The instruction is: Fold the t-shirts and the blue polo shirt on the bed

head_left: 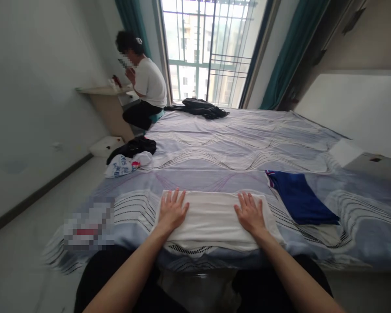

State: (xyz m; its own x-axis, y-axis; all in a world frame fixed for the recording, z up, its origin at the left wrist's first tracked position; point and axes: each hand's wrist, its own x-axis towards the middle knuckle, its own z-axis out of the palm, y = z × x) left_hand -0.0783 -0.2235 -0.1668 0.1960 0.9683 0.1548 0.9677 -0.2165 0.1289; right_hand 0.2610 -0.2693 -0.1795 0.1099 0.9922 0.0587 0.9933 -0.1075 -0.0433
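A white folded cloth (pixel 211 217), perhaps a garment, lies as a flat rectangle at the near edge of the bed. My left hand (pixel 173 209) rests flat on its left end with the fingers spread. On the right end lies my right hand (pixel 250 212), also palm down and open. Neither hand grips anything. To the right of the white cloth is a folded blue garment (pixel 301 198) with a striped edge, apart from my hands.
The bed (pixel 215 150) has a patterned grey-violet cover. On its left side lie a white printed bag (pixel 120 166) and black cloth (pixel 133 148). A black bag-like item (pixel 202 108) is at the far edge. Another person (pixel 150 82) sits by a small desk (pixel 97 90).
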